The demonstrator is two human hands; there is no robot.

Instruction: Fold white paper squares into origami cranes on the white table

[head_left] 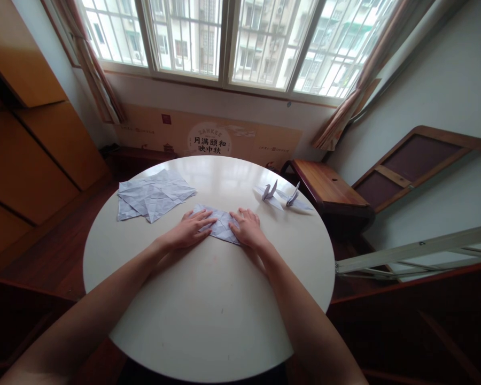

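A creased sheet of paper (pixel 220 227), folded into a long rectangle, lies flat on the white round table (pixel 200 299). On its left end rests my left hand (pixel 190 227), fingers spread and laid flat. My right hand (pixel 246 225) presses on the right end, its fingers stretched out and partly covering the sheet. To the left lies a loose pile of creased paper sheets (pixel 154 195). Two folded paper cranes stand at the right: one crane (pixel 269 193) closer to my right hand, the other crane (pixel 293 199) beyond it near the table's edge.
A wooden stool-like piece of furniture (pixel 328 184) stands just past the table's right edge. Along the left are wooden cabinets (pixel 60 144). Behind the table, a printed cardboard panel (pixel 160 128) leans below barred windows (pixel 188 37). A pale metal frame (pixel 417 248) lies to the right.
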